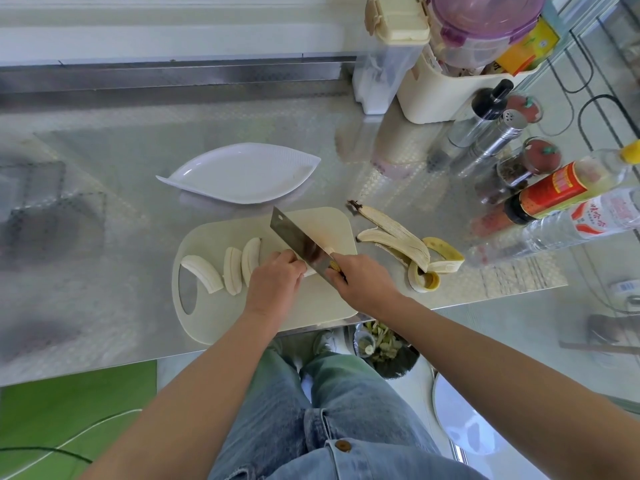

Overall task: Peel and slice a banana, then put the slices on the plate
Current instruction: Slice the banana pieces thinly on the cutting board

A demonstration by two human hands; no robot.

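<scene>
With our left hand (pixel 273 278) curled over the pale peeled banana stub (pixel 310 271) on the cream plastic cutting board (pixel 207 237) and our right hand (pixel 363 278) gripping the broad steel cleaver (pixel 298 240), we should tuck fingertips back and press straight down, matching the three slices (pixel 232 270) lying left.

A clear plastic bottle (pixel 588 220) at the right edge of the silver metal surface (pixel 131 140) is showing a white-and-red label with red Chinese characters, too blurred to read with certainty. Just beside it, a bottle wrapped in a red label (pixel 554 190) is carrying yellow print too small to make out. A yellow-orange carton (pixel 530 43) is displaying a green mark, also illegible.
</scene>
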